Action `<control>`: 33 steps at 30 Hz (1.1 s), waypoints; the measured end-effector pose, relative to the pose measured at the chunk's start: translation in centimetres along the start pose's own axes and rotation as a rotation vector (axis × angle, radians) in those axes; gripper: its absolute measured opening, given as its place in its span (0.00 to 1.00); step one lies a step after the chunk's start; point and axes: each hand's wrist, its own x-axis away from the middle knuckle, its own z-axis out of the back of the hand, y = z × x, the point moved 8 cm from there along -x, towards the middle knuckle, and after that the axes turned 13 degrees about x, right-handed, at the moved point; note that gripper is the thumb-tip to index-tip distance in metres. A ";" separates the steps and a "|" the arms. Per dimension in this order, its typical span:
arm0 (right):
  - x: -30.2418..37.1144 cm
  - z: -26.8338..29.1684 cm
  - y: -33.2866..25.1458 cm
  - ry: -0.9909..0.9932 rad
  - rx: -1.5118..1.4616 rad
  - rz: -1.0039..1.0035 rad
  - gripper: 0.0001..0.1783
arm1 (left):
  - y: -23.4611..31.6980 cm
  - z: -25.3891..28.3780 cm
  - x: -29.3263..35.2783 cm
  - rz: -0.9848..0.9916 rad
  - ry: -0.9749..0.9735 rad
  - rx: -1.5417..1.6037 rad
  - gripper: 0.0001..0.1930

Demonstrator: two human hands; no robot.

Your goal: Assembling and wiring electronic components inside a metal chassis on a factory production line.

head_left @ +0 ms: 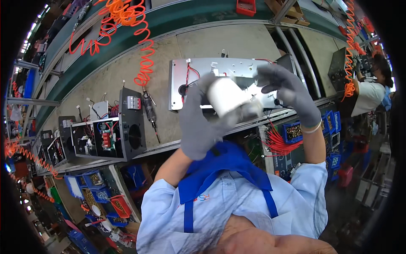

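Observation:
My left hand (197, 120), in a grey glove, is wrapped round a white cylinder-shaped thing (226, 96), which is smeared by motion. A greyish end of it points toward the lower right; its kind cannot be made out. To the right, my gloved right hand (292, 91) hangs in the air with fingers apart and bent, apparently holding nothing. A bright patch between the hands is too blurred to name. Beneath both hands lies a flat grey sheet-metal housing (176, 80) with red wires (191, 70) on it.
A screwdriver (149, 109) hangs from an orange coiled hose (146, 63) at the left. Beside it stands an opened black housing (132, 122) with wiring. Blue bins of small parts (292, 132) and red wires (279, 144) sit below the bench's edge. Another person (372, 93) works far right.

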 end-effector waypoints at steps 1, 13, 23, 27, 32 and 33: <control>-0.6 -1.1 -2.9 0.113 0.347 0.153 0.39 | -0.4 0.8 -1.8 -0.023 0.038 -0.018 0.40; -12.7 1.2 1.1 0.257 0.280 0.063 0.36 | -3.7 3.3 -10.6 0.144 -0.049 0.424 0.30; -16.5 -0.8 14.9 -0.095 0.618 -0.028 0.42 | -11.3 8.4 -1.8 0.323 0.165 0.152 0.23; -16.6 -2.0 14.4 -0.227 0.764 -0.019 0.42 | -12.2 8.4 3.7 0.386 0.235 0.065 0.20; -16.3 -2.5 12.4 -0.358 1.037 0.032 0.46 | -13.0 7.6 9.1 0.439 0.311 0.124 0.18; -16.2 -2.4 12.3 -0.372 1.121 0.074 0.46 | -13.0 7.4 9.6 0.439 0.317 0.104 0.17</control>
